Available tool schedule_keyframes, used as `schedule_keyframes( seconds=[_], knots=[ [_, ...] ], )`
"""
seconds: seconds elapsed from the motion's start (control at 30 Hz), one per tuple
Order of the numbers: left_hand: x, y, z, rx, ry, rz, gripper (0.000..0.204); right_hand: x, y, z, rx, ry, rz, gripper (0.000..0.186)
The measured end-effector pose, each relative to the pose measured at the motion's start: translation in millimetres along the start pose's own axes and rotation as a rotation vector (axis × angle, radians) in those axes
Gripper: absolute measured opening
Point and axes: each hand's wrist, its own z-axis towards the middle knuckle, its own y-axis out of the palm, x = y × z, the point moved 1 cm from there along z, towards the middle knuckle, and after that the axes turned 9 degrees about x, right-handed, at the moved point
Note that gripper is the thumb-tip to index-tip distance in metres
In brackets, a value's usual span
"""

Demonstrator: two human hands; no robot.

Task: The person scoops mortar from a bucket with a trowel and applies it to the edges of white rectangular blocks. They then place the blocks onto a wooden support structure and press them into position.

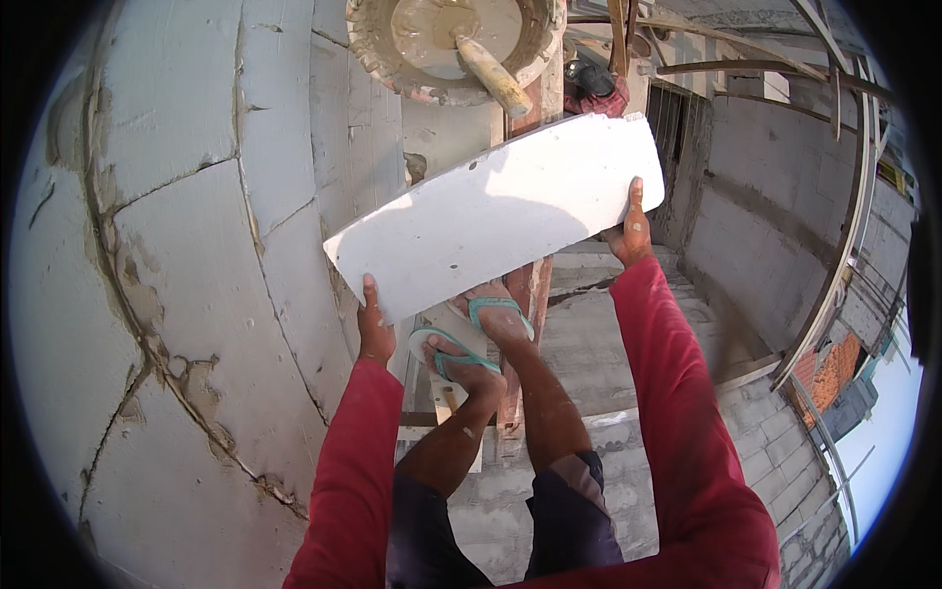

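Note:
A long white aerated concrete block [496,211] is held up in front of me, slanting so that its right end lies farther away. My left hand [375,329] grips the near left corner, thumb over the face and fingers hidden beneath. At the opposite end, my right hand [633,226] is closed around the edge with its thumb on the face. Past the block sits a round tub [361,51] of wet grey mortar. The wooden handle [493,77] of a tool, its head sunk in the mortar, leans over the tub's rim.
On my left rises a wall of large pale blocks [196,294] with mortar joints. My sandalled feet stand on narrow planks [525,339] high above a lower floor. A person [601,96] is below, beyond the block. Wooden poles [765,67] cross at the upper right.

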Motion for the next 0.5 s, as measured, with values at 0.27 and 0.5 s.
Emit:
schedule_keyframes(
  seconds=[0.27,0.5],
  knots=[
    [77,3,-91,0.05,-0.372,0.143,0.087,-83,37,-54,0.277,-0.268,-0.37,0.089],
    [87,-9,-78,0.155,-0.544,0.062,0.06,-113,116,-70,0.558,-0.708,-1.128,0.124]
  ],
)
